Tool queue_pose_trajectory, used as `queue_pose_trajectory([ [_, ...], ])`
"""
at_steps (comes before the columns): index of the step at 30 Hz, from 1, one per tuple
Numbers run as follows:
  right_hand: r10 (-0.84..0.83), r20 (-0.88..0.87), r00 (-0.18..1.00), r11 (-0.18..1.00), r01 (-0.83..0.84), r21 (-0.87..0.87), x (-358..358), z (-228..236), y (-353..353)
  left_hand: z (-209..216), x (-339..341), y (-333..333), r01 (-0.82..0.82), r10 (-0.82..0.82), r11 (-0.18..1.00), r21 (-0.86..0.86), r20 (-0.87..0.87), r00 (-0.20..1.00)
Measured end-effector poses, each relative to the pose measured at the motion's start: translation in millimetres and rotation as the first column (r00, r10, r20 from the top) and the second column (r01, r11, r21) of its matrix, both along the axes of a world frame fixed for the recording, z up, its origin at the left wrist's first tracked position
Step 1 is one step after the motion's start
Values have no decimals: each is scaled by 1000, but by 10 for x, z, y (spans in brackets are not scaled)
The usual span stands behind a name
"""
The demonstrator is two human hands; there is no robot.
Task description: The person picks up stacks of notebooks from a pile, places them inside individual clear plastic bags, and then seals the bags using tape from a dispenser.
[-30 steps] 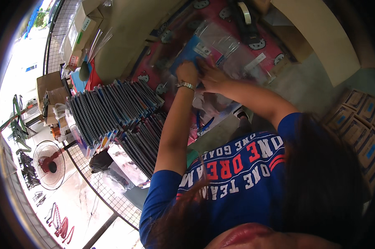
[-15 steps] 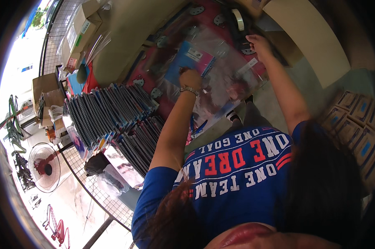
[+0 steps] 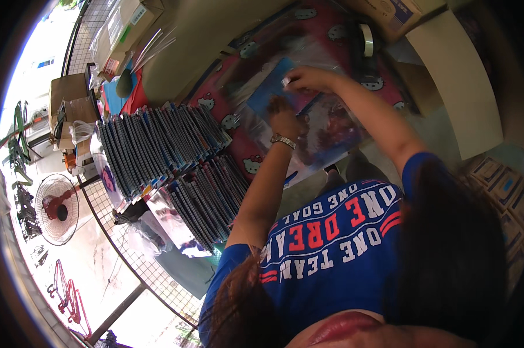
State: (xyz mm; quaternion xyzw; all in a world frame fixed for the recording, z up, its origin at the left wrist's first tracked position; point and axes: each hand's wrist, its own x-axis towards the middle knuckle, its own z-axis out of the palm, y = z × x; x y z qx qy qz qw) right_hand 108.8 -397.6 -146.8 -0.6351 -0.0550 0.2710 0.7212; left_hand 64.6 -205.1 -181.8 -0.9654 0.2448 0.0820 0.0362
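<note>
A clear plastic-wrapped package (image 3: 326,124) with a blue and pink panel (image 3: 270,86) lies on the pink cartoon-patterned surface in front of me. My left hand (image 3: 283,119), with a metal-banded bracelet or watch at the wrist, rests on the package, fingers spread over the lower part of the blue panel. Just above it, my right hand (image 3: 311,79) pinches a small, pale, shiny piece of tape (image 3: 286,82) at its fingertips, close over the panel's upper part. A dark tape dispenser with a pale tape roll (image 3: 366,40) stands beyond, to the right.
Stacks of spiral-bound notebooks (image 3: 163,148) stand at my left, close to my left forearm. Cardboard boxes (image 3: 384,14) are at the far right, with a tall cardboard panel (image 3: 459,81) nearby. A fan (image 3: 57,209) stands at far left, and several small boxes (image 3: 500,197) at right.
My right hand has moved left from beside the tape dispenser to over the package, with the piece of tape at its fingertips. My left hand stays on the package. The view has shifted slightly.
</note>
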Motion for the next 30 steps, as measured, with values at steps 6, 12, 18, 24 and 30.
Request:
queue_pose_trajectory([
  [6,654,251,714,542,-210,-814,582,-208,260,-307,-58,205,79,-55,954,-288,89,995],
  [12,586,182,790,416,-100,-904,491,-104,320,-203,-103,167,22,-3,931,-365,53,999],
  [18,-115,524,844,482,509,-713,-284,-253,81,91,8,613,37,-83,948,-315,-133,988],
  [24,-488,-527,696,815,579,9,-1245,-692,836,207,764,782,-264,253,797,-543,-97,963],
  [30,-618,-418,666,754,652,-77,-1294,33,898,601,1294,674,-442,274,849,-289,-474,837],
])
